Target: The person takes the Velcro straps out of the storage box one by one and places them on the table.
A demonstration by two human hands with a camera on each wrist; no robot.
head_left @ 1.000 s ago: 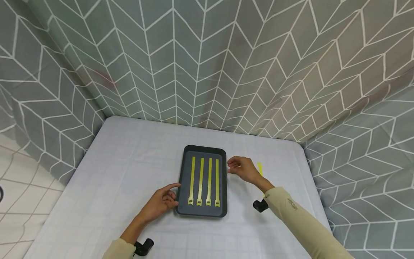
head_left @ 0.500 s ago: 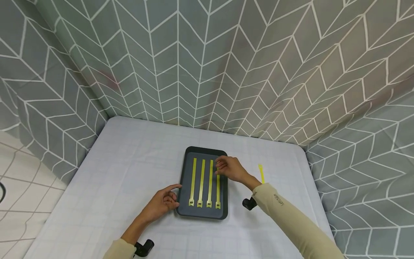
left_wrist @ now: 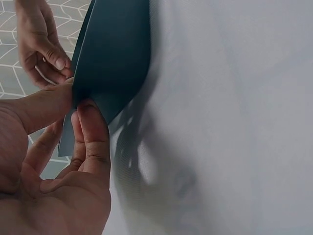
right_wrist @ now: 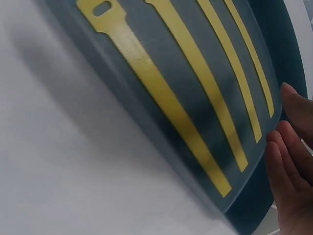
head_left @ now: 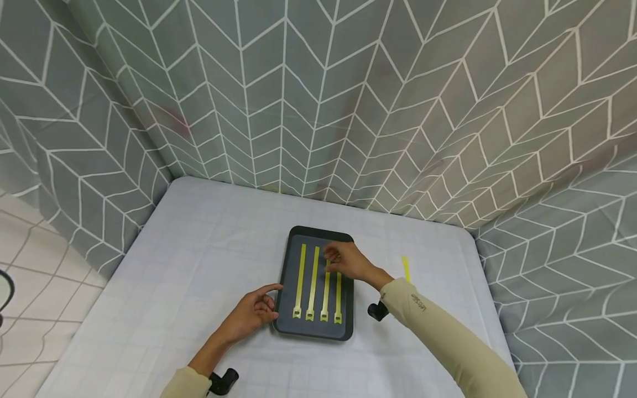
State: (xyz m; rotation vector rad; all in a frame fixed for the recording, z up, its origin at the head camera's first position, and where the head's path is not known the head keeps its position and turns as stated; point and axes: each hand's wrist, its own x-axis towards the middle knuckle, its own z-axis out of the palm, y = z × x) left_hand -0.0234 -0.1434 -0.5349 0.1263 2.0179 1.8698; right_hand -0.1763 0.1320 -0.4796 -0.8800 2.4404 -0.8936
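Holding a dark tray [head_left: 286, 309] of thin yellow straps on the white table [head_left: 174, 265].

Head view: the left hand [head_left: 254, 312] holds the tray's edge at 9 o'clock with bent fingers, while the right hand [head_left: 345, 261] rests over the straps [head_left: 300, 279] toward 1 o'clock, fingers bent; I cannot tell if it pinches one. One more strap [head_left: 406, 268] lies apart at 3 o'clock. Left wrist view: thumb and fingers [left_wrist: 90, 132] pinch the tray rim [left_wrist: 112, 58]. Right wrist view: fingers [right_wrist: 288, 161] lie close together beside the strap ends [right_wrist: 230, 183]. The straps look light, bendy and a bit slippery, so pinching one end seems best.
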